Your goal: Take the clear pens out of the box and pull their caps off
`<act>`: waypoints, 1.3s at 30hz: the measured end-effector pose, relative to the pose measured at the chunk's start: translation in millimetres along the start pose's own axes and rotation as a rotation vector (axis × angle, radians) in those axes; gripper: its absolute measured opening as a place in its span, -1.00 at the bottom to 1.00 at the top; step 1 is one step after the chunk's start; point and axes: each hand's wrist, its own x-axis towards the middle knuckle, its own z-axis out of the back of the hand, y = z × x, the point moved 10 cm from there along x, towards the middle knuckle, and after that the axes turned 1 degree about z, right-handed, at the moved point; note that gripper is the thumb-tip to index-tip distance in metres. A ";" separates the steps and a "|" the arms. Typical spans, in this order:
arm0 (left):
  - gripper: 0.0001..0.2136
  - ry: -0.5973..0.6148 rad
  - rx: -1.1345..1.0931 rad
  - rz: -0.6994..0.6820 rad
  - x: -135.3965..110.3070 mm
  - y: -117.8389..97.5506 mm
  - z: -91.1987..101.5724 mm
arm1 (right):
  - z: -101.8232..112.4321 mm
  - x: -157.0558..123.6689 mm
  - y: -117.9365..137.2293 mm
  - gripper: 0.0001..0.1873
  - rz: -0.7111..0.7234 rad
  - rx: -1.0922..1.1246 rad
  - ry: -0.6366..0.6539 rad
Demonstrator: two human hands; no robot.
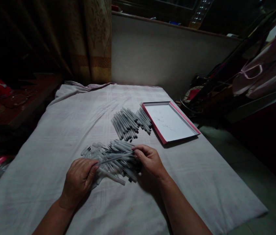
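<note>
A loose heap of clear-barrelled pens (113, 168) lies in front of me, pointing in mixed directions. Above it, one pen (115, 158) is stretched between both hands. My left hand (80, 176) is closed, pinching its left end between thumb and fingers. At the other end, my right hand (150, 160) is closed with thumb and fingertips on it. Beyond the heap, a neater stack of pens (124, 122) lies side by side, with dark tips towards me. A smaller row of pens (143, 120) rests against a shallow box.
The shallow white box (174, 122) with red sides stands at the right on the white checked cloth (84, 114). A wooden side table (37, 94) is at the left. A curtain (96, 39) and a low wall (152, 55) are behind. Pink fabric (262, 68) hangs at right.
</note>
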 end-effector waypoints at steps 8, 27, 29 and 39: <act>-0.81 0.025 0.006 0.018 -2.3 4.1 -4.3 | 0.0 -0.8 3.1 -0.81 0.000 -0.038 -0.007; -0.86 0.004 -0.021 -0.044 6.1 -6.9 2.0 | -2.4 -0.4 -4.7 -0.82 -0.030 -0.055 0.041; -0.86 -0.001 -0.026 -0.051 6.9 -5.9 4.5 | 1.9 0.9 2.4 -0.87 0.042 -0.068 0.019; -0.83 -0.037 -0.038 0.029 2.4 15.2 16.9 | 7.5 -1.7 16.6 -0.93 0.168 -0.314 0.121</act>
